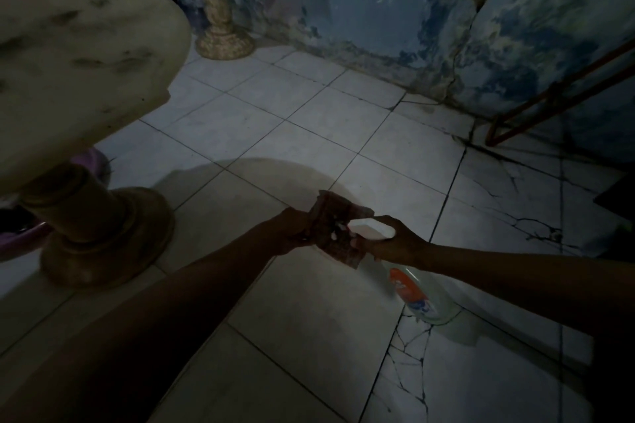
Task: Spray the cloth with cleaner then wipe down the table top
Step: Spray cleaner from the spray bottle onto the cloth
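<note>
Low in the middle of the dim view, my left hand point(292, 230) grips a crumpled reddish-brown cloth point(335, 228). My right hand point(395, 240) grips the head of a clear spray bottle point(424, 299) with an orange and blue label, its nozzle right against the cloth. White specks of foam sit on the cloth. The bottle's body hangs below my right wrist. The round marble table top point(79, 62) with dark smudges fills the upper left, on a thick pedestal point(99, 233).
White floor tiles point(309, 120) run across the scene, cracked at the right. A second stone pedestal point(223, 34) stands at the back by the peeling blue wall point(446, 21). A red-brown metal frame point(549, 106) leans at the right. A purple basin point(20, 237) shows beneath the table.
</note>
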